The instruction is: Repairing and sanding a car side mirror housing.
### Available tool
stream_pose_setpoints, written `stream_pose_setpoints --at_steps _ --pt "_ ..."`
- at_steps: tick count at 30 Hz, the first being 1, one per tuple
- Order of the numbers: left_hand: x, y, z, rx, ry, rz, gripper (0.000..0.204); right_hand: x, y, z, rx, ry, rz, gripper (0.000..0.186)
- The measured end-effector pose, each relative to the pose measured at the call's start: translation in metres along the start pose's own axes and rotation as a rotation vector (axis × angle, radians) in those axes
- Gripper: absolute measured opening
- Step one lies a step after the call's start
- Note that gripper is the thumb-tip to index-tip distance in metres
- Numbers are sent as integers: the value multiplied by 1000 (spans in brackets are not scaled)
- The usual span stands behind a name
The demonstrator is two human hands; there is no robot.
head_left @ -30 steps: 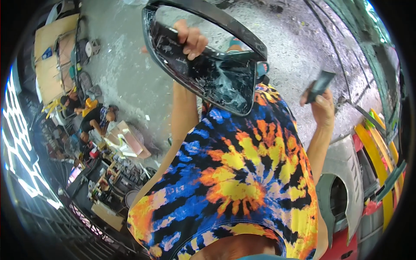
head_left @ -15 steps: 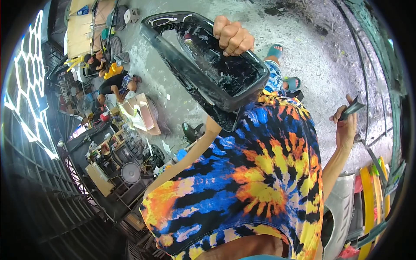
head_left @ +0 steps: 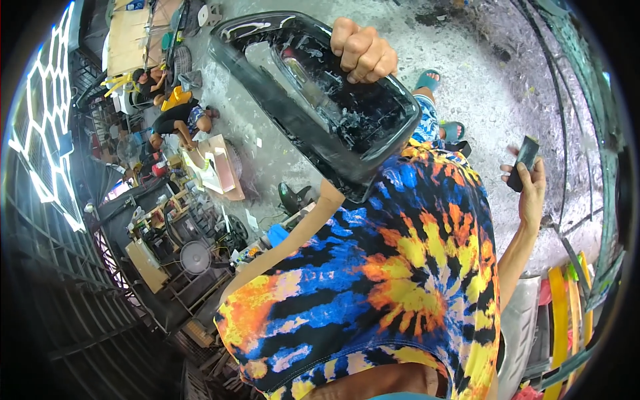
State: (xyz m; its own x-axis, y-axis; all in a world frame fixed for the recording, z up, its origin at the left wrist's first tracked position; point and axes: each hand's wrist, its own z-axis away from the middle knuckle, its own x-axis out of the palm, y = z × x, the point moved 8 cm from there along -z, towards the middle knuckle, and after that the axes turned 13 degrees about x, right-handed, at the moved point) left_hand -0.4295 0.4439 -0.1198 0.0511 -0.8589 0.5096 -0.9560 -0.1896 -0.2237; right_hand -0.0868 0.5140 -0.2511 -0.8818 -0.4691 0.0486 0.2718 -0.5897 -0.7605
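A large black side mirror housing is tilted in front of my chest, its hollow side facing up at me. Scuffs and pale flecks mark its shiny inside. The fingers of my left hand curl over its far right rim, while the forearm passes behind the housing. Out to the right, my right hand pinches a dark flat strip that looks like sandpaper between thumb and fingers. The strip is well apart from the housing. What lies on the housing's underside is hidden.
Two people crouch at the left near a pale panel. Below them are cluttered tools and a round fan. Yellow strips and a grey panel stand at lower right. Grey concrete floor spreads ahead.
My right hand has turned, so the dark strip now shows its flat face and stands more upright. The housing has shifted and tilted slightly, still in my left hand.
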Motion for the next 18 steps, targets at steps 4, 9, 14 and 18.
stream_pose_setpoints --at_steps 4,9,14,18 --pt "-12 22 34 -27 323 -409 35 -1 18 -5 59 -40 -63 43" --pt "-45 82 162 -389 1378 -1455 70 22 25 -25 74 -94 23 29" --pt "-68 70 212 -553 1517 -1637 68 69 23 -30 30 -262 18 12" --pt "-81 70 246 -684 1613 -1717 66 94 31 -32 94 -236 159 12"
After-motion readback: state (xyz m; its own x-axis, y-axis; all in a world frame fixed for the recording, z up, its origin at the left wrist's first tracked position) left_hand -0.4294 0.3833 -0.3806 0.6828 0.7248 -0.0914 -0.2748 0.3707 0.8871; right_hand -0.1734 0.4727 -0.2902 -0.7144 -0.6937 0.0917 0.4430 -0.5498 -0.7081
